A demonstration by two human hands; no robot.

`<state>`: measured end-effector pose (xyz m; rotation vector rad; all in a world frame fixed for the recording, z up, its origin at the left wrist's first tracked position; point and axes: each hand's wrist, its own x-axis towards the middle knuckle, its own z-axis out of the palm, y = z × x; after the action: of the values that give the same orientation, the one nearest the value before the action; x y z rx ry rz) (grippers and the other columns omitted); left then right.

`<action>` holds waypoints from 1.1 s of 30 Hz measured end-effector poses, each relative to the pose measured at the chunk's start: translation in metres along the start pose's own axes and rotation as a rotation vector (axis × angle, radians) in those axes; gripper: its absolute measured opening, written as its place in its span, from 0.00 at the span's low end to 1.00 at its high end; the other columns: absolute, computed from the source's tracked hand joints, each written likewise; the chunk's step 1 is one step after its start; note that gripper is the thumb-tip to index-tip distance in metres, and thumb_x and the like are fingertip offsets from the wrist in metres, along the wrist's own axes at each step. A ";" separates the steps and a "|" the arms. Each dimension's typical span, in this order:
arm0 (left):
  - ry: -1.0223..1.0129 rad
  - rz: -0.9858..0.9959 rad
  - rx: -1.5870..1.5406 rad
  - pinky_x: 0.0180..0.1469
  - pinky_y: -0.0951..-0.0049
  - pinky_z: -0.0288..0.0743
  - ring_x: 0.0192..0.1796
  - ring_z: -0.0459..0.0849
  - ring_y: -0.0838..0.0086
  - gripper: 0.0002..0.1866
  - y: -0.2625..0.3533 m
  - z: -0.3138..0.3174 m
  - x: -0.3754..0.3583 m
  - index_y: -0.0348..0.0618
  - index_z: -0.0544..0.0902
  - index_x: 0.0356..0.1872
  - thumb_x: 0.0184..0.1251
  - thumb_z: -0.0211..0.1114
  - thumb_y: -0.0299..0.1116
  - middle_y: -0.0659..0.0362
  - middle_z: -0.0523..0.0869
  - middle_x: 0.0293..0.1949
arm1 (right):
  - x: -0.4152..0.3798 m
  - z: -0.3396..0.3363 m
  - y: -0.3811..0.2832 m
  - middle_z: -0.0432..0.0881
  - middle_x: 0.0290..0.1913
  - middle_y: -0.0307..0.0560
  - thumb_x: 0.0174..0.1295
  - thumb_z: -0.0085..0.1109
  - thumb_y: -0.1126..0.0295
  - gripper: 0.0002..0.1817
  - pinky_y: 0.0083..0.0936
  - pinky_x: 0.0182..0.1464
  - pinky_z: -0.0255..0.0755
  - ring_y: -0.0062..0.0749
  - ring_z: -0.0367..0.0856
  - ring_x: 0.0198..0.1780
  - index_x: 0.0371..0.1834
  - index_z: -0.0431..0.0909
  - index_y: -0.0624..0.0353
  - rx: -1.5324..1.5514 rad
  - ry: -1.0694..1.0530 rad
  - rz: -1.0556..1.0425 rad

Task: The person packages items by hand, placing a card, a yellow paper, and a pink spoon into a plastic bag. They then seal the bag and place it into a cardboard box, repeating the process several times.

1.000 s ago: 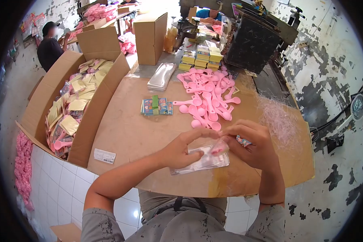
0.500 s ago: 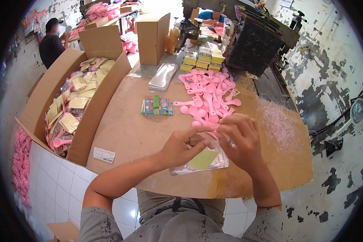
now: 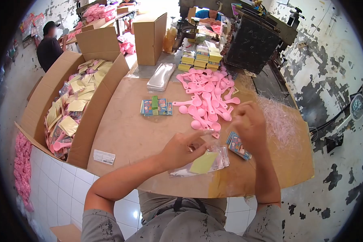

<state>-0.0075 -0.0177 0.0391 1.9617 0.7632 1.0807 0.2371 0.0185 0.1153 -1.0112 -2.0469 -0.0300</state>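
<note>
My left hand (image 3: pixel 183 150) is curled over the upper end of a clear plastic bag (image 3: pixel 221 159), with clear film showing between thumb and forefinger. Beneath it lies a pale yellow-green card (image 3: pixel 203 162), on or inside the bag. Raised to the right, my right hand (image 3: pixel 250 125) has its fingers curled in; what they hold, if anything, is hidden. Below that hand rests a small stack of printed cards (image 3: pixel 238 145). Just beyond both hands spreads a pile of pink plastic spoons (image 3: pixel 207 99).
Banded printed cards (image 3: pixel 162 107) and clear bags (image 3: pixel 161 76) lie on the cardboard-covered table (image 3: pixel 125 121). A large open carton (image 3: pixel 105 97) of packed bags stands left. Plastic shreds (image 3: pixel 280 125) lie right, a dark machine (image 3: pixel 252 40) behind. Other people sit farther back.
My right hand has moved up and right, away from my left hand, its fingers curling in. The card stack beneath it now shows. My left hand stays at the bag.
</note>
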 end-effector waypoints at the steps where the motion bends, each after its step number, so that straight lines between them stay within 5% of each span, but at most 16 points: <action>1: 0.016 -0.045 -0.078 0.46 0.71 0.87 0.43 0.94 0.74 0.23 -0.001 -0.001 0.001 0.34 0.77 0.69 0.76 0.66 0.24 0.53 0.95 0.42 | -0.001 -0.017 0.006 0.81 0.39 0.43 0.64 0.65 0.72 0.05 0.30 0.44 0.74 0.27 0.81 0.41 0.36 0.77 0.59 0.352 -0.128 0.215; 2: 0.028 -0.091 -0.159 0.47 0.72 0.86 0.45 0.93 0.74 0.22 -0.002 -0.002 0.003 0.35 0.77 0.69 0.77 0.65 0.24 0.52 0.95 0.43 | -0.005 -0.038 0.014 0.81 0.39 0.41 0.68 0.63 0.71 0.07 0.27 0.40 0.74 0.25 0.81 0.41 0.35 0.76 0.60 0.702 -0.254 0.434; 4: 0.055 -0.162 -0.287 0.50 0.72 0.86 0.49 0.92 0.74 0.21 -0.004 -0.002 0.005 0.35 0.76 0.70 0.79 0.64 0.24 0.51 0.94 0.46 | -0.027 -0.089 0.058 0.80 0.35 0.39 0.74 0.60 0.71 0.06 0.19 0.36 0.74 0.19 0.80 0.36 0.38 0.78 0.60 1.074 -0.423 0.437; 9: 0.101 -0.252 -0.524 0.55 0.73 0.85 0.54 0.90 0.74 0.24 -0.009 -0.002 0.008 0.33 0.73 0.72 0.80 0.63 0.23 0.52 0.92 0.53 | -0.072 -0.150 0.196 0.84 0.38 0.47 0.72 0.58 0.76 0.08 0.27 0.43 0.81 0.30 0.86 0.41 0.50 0.81 0.63 0.942 0.040 0.648; 13: 0.080 -0.263 -0.537 0.59 0.73 0.83 0.57 0.89 0.73 0.24 -0.010 -0.002 0.011 0.33 0.70 0.74 0.80 0.61 0.21 0.51 0.91 0.53 | -0.122 -0.149 0.236 0.85 0.64 0.53 0.66 0.63 0.74 0.24 0.39 0.62 0.75 0.41 0.84 0.59 0.67 0.81 0.58 -0.820 -0.074 0.463; 16: 0.090 -0.276 -0.530 0.60 0.73 0.83 0.57 0.89 0.73 0.24 -0.012 0.000 0.012 0.33 0.70 0.74 0.81 0.61 0.21 0.50 0.91 0.53 | -0.083 -0.156 0.157 0.85 0.64 0.52 0.66 0.64 0.74 0.23 0.41 0.62 0.74 0.46 0.84 0.59 0.66 0.82 0.57 -0.292 -0.122 0.621; 19: 0.091 -0.288 -0.514 0.60 0.73 0.82 0.57 0.89 0.74 0.24 -0.010 -0.002 0.014 0.34 0.70 0.74 0.81 0.60 0.22 0.50 0.92 0.52 | -0.078 -0.155 0.171 0.85 0.64 0.51 0.67 0.65 0.73 0.22 0.39 0.61 0.74 0.44 0.83 0.62 0.65 0.82 0.57 0.350 -0.181 0.752; 22: 0.093 -0.280 -0.509 0.59 0.74 0.82 0.56 0.89 0.74 0.23 -0.016 -0.005 0.015 0.35 0.71 0.74 0.83 0.60 0.24 0.50 0.92 0.51 | -0.097 -0.124 0.177 0.88 0.58 0.48 0.69 0.67 0.70 0.21 0.33 0.59 0.75 0.35 0.85 0.60 0.64 0.82 0.59 -0.929 -0.175 0.257; 25: 0.115 -0.258 -0.497 0.59 0.75 0.82 0.55 0.89 0.75 0.22 -0.017 -0.003 0.013 0.35 0.71 0.74 0.84 0.60 0.27 0.51 0.93 0.50 | -0.072 -0.082 0.135 0.89 0.56 0.47 0.69 0.68 0.67 0.21 0.31 0.58 0.76 0.31 0.87 0.56 0.65 0.82 0.58 -0.145 -0.156 0.267; 27: 0.129 -0.243 -0.465 0.58 0.75 0.82 0.54 0.90 0.75 0.22 -0.012 -0.001 0.013 0.35 0.71 0.74 0.85 0.59 0.28 0.51 0.93 0.50 | -0.054 -0.057 0.085 0.89 0.55 0.47 0.69 0.69 0.66 0.22 0.30 0.55 0.78 0.30 0.88 0.53 0.65 0.82 0.58 0.180 -0.365 0.354; 29: 0.141 -0.240 -0.500 0.58 0.74 0.83 0.54 0.89 0.75 0.22 -0.014 0.003 0.011 0.35 0.71 0.74 0.85 0.59 0.28 0.51 0.92 0.50 | -0.040 -0.035 0.038 0.89 0.55 0.42 0.70 0.69 0.65 0.21 0.30 0.56 0.77 0.28 0.86 0.56 0.64 0.82 0.59 0.415 -0.515 0.338; 33: 0.130 -0.273 -0.538 0.57 0.70 0.85 0.55 0.91 0.70 0.21 -0.010 -0.001 0.009 0.37 0.72 0.72 0.84 0.60 0.29 0.48 0.92 0.53 | -0.037 0.012 -0.002 0.88 0.52 0.44 0.68 0.72 0.70 0.23 0.25 0.50 0.79 0.25 0.86 0.49 0.65 0.81 0.61 0.620 -0.474 0.272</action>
<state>-0.0050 -0.0048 0.0350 1.3071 0.6952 1.1131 0.2398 -0.0029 0.0826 -0.9320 -2.0870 1.0073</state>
